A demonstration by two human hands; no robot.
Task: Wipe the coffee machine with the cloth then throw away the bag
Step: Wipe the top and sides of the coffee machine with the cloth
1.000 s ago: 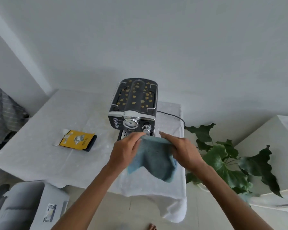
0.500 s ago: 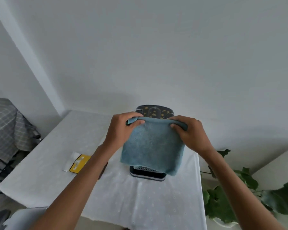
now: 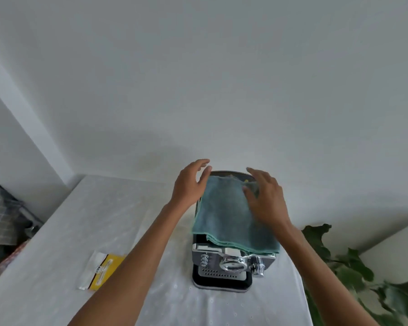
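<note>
Head view, only 1 view. The cloth (image 3: 231, 215) is teal, folded in several layers, and draped over the top of the coffee machine (image 3: 231, 262). Its near edge hangs just over the front panel.

The right hand (image 3: 266, 201) lies flat on the cloth, its fingers (image 3: 257, 177) straight and slightly spread, pinching nothing. The cloth sits directly under these fingers, with the fingertips near its far edge.

The left hand (image 3: 191, 184) is loose and spread, holding nothing. The cloth's far left corner is just right of its fingers (image 3: 204, 171). We cannot tell if they touch the edge or hover beside it.

We judge the cloth soft, light and limp. It will likely bunch or skate on the machine's smooth top, so a flat palm pressing down mid-cloth suits wiping. For the sides, gather it into a wad.

The machine looks rigid and fairly heavy. It probably stays put under wiping, but the chrome knobs on the front could snag the hanging edge.

The bag (image 3: 104, 271) is yellow with a pale strip and lies flat on the table (image 3: 92, 208). It is well apart from both sets of fingers, nearer us and left of the left forearm. We judge it thin, light and crinkly, so pinch it at the pale strip edge. It is not yet touched.

A leafy plant (image 3: 339, 262) stands to the right of the right hand, beyond the table edge.
</note>
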